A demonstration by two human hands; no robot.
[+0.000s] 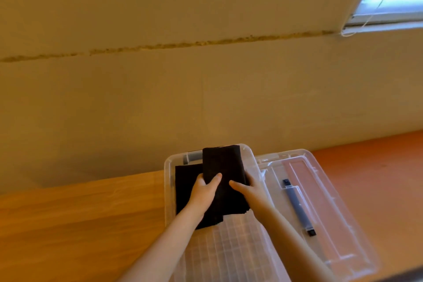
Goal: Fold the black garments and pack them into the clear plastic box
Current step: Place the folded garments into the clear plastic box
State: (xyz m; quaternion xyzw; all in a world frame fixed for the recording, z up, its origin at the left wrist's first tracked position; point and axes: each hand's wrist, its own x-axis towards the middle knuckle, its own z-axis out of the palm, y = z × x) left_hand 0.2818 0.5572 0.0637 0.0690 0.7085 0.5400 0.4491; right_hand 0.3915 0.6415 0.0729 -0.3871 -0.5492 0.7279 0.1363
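While it is held over the far end of the clear plastic box (168, 190), a folded black garment (220, 167) is gripped from both sides: the left hand (204, 190) and the right hand (249, 189) are each curled round it, thumbs on top. Another black garment (184, 184) lies inside beneath. The box is set at the counter (80, 213) far edge, its lid (320, 201) just beside.

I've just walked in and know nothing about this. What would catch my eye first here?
Two bare hands, left hand and right hand, grip a folded black garment over the far end of a clear plastic box, where another black garment already lies. The box's clear lid, with a grey handle, lies just right of it on the wooden table.
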